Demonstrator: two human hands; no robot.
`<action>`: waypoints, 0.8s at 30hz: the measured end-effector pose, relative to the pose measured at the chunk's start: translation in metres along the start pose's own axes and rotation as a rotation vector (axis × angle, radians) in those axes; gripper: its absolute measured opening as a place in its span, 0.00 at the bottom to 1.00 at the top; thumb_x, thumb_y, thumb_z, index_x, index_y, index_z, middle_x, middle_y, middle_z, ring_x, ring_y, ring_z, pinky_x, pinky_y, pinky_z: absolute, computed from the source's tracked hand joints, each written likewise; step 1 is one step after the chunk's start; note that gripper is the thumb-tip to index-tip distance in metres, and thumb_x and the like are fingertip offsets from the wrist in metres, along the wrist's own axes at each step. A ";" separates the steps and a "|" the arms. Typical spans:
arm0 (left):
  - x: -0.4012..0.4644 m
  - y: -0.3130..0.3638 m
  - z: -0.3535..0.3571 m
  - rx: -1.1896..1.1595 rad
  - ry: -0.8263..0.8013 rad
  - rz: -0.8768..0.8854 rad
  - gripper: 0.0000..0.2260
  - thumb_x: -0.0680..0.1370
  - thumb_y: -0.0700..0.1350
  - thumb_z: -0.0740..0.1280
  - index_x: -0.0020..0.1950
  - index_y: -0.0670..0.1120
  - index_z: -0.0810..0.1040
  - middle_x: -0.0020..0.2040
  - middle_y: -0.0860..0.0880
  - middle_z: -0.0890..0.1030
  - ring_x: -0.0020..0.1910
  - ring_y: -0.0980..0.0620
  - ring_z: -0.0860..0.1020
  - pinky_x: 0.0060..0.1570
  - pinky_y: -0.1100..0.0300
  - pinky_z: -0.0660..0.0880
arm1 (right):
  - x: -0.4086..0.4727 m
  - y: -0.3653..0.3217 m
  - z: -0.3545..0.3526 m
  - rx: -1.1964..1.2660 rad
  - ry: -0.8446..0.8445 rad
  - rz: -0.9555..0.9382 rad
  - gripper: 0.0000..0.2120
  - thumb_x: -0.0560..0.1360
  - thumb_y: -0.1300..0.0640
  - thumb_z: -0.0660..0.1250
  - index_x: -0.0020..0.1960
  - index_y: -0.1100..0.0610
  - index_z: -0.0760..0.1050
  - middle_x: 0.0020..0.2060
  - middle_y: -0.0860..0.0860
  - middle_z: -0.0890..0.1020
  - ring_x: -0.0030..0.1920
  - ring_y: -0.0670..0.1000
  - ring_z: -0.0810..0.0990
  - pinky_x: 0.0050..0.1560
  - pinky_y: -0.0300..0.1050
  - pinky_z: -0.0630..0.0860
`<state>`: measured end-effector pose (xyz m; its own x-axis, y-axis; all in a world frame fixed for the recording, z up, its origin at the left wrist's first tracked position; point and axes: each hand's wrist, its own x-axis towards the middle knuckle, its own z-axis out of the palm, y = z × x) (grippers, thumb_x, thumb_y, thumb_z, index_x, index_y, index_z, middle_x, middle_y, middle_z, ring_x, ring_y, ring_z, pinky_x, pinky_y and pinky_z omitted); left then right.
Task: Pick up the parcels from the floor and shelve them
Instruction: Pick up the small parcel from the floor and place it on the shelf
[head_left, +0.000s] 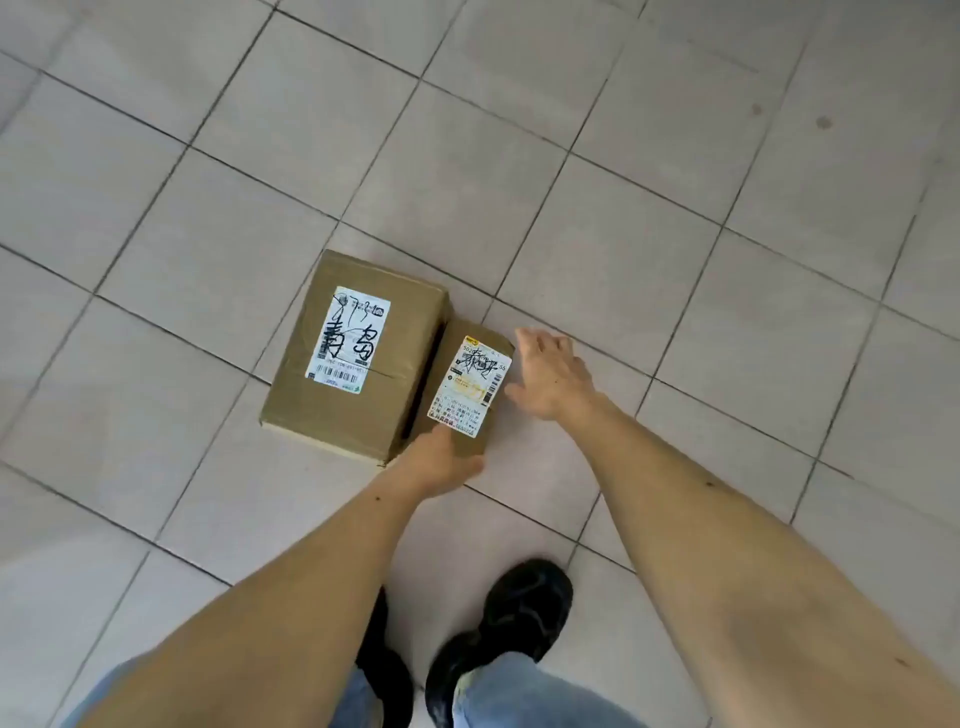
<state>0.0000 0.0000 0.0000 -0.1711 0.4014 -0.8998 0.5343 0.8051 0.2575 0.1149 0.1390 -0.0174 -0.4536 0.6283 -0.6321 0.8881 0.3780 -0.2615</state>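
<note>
Left hand presses flat on the small box's near end; right hand hovers spread just right of it.

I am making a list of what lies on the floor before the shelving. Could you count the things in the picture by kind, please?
Cardboard parcels: 2, the large parcel and the small parcel, side by side on the tiled floor
White shipping labels: 2, one on each parcel
Black shoes: 2
Hands: 2, the left hand on the small parcel's near end, the right hand open beside it
Total: 8
</note>
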 end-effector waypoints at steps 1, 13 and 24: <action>0.008 -0.004 0.006 -0.007 -0.013 -0.076 0.36 0.76 0.61 0.65 0.75 0.40 0.63 0.71 0.42 0.71 0.69 0.43 0.72 0.66 0.51 0.71 | 0.007 -0.002 0.006 0.022 -0.016 -0.002 0.37 0.75 0.49 0.68 0.77 0.54 0.54 0.74 0.56 0.63 0.71 0.61 0.62 0.65 0.59 0.68; 0.056 -0.017 0.041 -0.820 0.072 -0.322 0.42 0.75 0.61 0.68 0.76 0.39 0.55 0.74 0.45 0.67 0.71 0.43 0.68 0.66 0.49 0.70 | 0.057 0.004 0.039 0.378 -0.095 0.052 0.45 0.74 0.45 0.70 0.79 0.57 0.47 0.77 0.56 0.59 0.74 0.58 0.65 0.71 0.55 0.65; -0.035 0.046 -0.028 -0.914 0.182 -0.064 0.30 0.74 0.61 0.69 0.66 0.43 0.64 0.46 0.52 0.74 0.41 0.56 0.73 0.58 0.46 0.77 | -0.027 0.006 -0.088 0.549 0.214 0.104 0.47 0.66 0.39 0.75 0.76 0.53 0.55 0.69 0.52 0.69 0.66 0.55 0.73 0.64 0.58 0.73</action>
<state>0.0075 0.0353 0.0533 -0.3464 0.3448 -0.8724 -0.3260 0.8277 0.4566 0.1257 0.1839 0.0623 -0.3167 0.7878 -0.5283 0.8112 -0.0637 -0.5813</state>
